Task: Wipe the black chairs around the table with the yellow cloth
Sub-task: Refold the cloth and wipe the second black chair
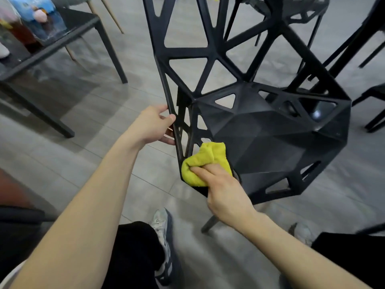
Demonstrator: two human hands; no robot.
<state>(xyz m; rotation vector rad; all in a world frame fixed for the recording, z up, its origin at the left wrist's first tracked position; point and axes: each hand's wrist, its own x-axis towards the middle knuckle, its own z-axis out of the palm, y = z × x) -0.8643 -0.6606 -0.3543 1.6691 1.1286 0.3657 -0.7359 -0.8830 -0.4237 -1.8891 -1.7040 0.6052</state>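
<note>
A black chair (270, 138) with a faceted seat and an open triangular lattice back stands in the middle of the view. My left hand (153, 126) grips the left edge of its backrest frame, low down near the seat. My right hand (225, 190) presses a bunched yellow cloth (205, 163) onto the seat's near left corner, fingers lying over the cloth. A second black lattice chair (300, 11) stands behind, at the top right.
A dark low table (62, 51) carrying a colourful transparent bag stands at the upper left. Black table or chair legs (354, 44) cross the upper right. My two feet in pale trainers are on the grey floor below the chair.
</note>
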